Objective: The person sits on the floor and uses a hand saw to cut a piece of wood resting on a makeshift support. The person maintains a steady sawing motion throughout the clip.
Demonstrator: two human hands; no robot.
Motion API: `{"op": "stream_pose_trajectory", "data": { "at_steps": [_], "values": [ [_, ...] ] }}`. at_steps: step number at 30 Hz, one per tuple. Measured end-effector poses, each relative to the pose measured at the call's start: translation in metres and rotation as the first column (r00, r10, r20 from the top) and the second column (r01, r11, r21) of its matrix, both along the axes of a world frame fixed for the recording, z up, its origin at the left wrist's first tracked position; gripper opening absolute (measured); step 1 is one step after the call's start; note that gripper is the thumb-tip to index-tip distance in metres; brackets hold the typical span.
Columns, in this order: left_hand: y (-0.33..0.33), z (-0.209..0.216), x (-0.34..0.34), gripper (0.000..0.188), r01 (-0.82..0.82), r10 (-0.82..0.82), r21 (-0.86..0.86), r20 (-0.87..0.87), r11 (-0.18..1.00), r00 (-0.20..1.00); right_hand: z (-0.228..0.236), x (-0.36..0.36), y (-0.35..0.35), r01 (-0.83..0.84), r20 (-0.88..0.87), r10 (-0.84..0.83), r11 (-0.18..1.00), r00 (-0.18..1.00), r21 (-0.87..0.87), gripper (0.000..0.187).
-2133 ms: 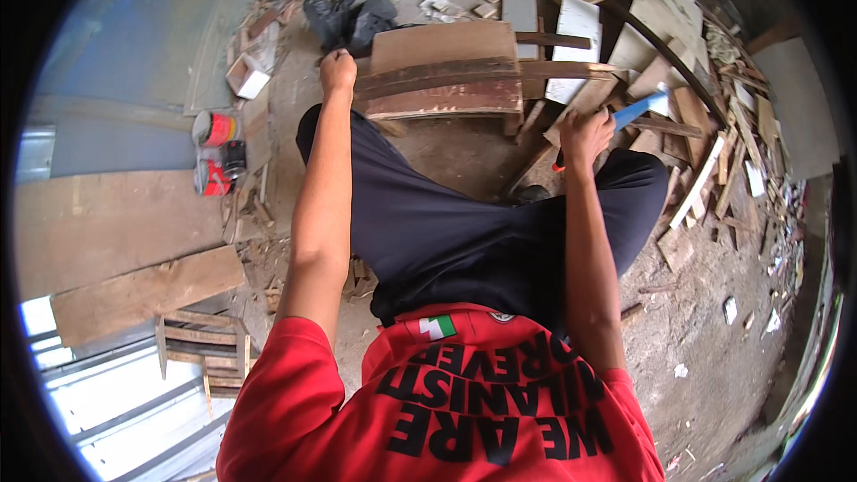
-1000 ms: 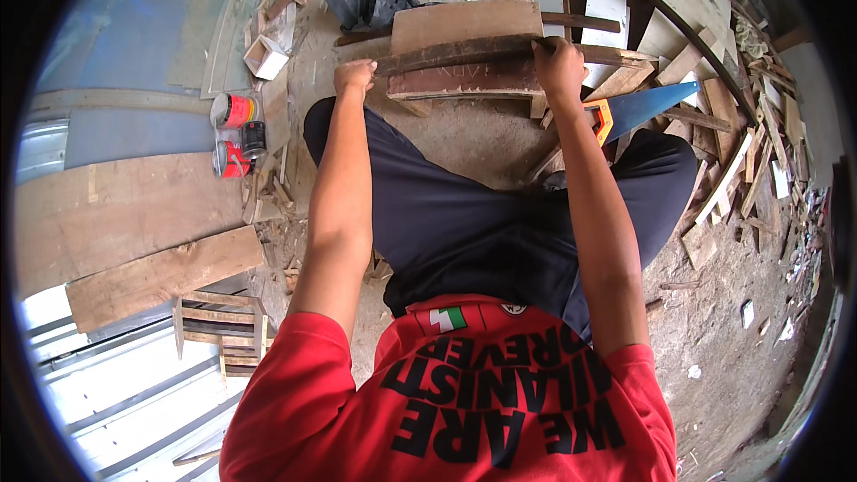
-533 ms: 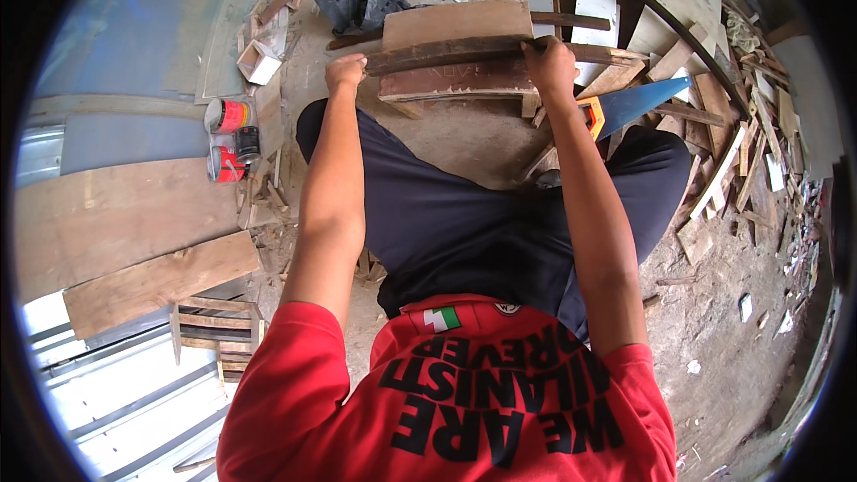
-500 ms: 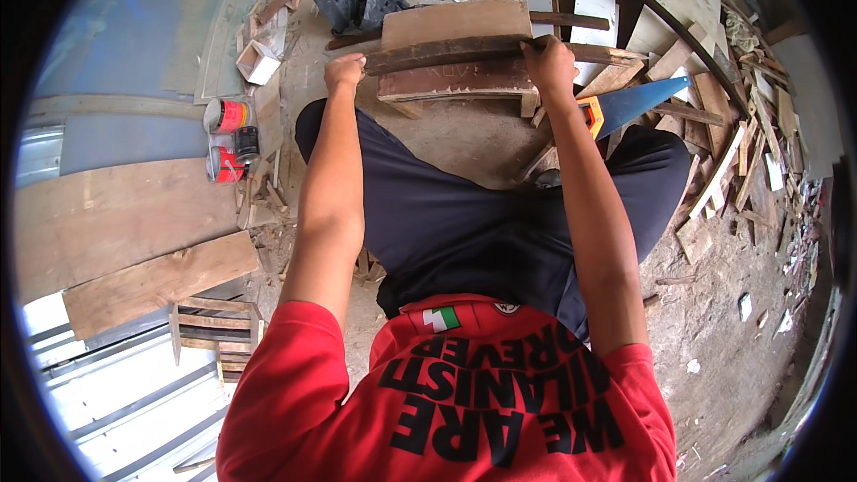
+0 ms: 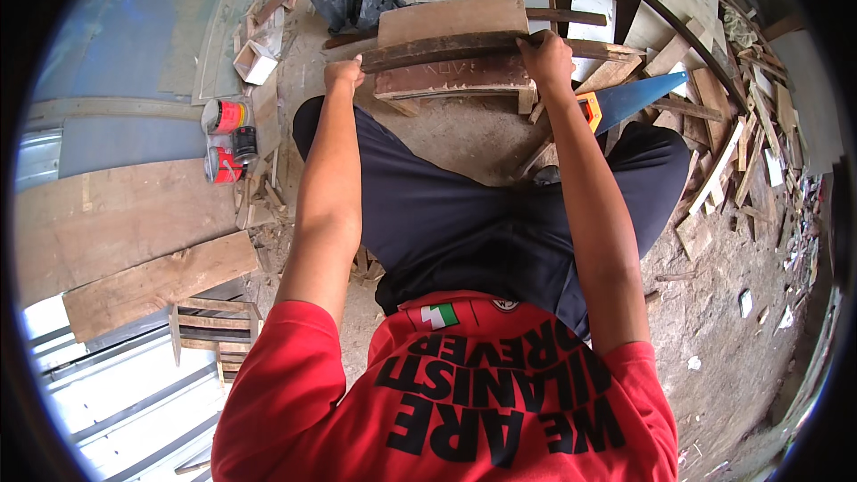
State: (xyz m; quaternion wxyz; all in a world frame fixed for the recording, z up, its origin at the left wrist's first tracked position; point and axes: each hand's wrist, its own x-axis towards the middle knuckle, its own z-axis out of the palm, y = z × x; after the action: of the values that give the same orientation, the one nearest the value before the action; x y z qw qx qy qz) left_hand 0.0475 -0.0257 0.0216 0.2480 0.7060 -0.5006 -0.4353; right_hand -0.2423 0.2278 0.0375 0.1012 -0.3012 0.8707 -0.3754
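Across the surface (image 5: 451, 18) at twelve o'clock, the strip (image 5: 437, 52), probably stiff and rather light, is held in the grip of left hand (image 5: 344, 73) and right hand (image 5: 549, 60), being best taken at places well apart.

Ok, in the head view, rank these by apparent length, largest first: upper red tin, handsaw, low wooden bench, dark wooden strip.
1. Dark wooden strip
2. Low wooden bench
3. Handsaw, visible part only
4. Upper red tin
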Motion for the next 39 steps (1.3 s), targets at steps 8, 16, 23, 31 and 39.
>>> {"op": "stream_pose_trajectory", "data": {
  "at_steps": [8, 16, 23, 31, 39],
  "values": [
    [-0.003, -0.001, 0.000, 0.030, 0.037, -0.036, -0.032, 0.035, 0.999, 0.999, -0.002, -0.003, -0.001, 0.010, 0.027, -0.010, 1.000, 1.000, -0.021, 0.038],
    [-0.016, -0.009, 0.012, 0.024, 0.108, -0.086, -0.123, 0.173, 0.986, 0.981, -0.003, -0.007, -0.002, -0.026, -0.004, 0.026, 0.998, 1.000, -0.058, 0.037],
    [-0.006, -0.012, 0.003, 0.028, -0.018, 0.020, -0.086, 0.021, 0.996, 1.000, -0.019, -0.016, 0.003, -0.049, -0.090, 0.036, 0.988, 0.995, -0.147, 0.035],
    [-0.011, -0.019, 0.007, 0.027, 0.030, -0.021, -0.103, 0.084, 0.994, 0.996, -0.028, -0.019, 0.000, -0.050, -0.103, 0.036, 0.989, 0.994, -0.138, 0.033],
    [-0.002, -0.013, 0.006, 0.026, 0.045, -0.045, -0.088, 0.006, 0.995, 0.999, -0.029, -0.020, 0.003, -0.043, -0.074, 0.031, 0.984, 0.997, -0.175, 0.034]
  ]
}}
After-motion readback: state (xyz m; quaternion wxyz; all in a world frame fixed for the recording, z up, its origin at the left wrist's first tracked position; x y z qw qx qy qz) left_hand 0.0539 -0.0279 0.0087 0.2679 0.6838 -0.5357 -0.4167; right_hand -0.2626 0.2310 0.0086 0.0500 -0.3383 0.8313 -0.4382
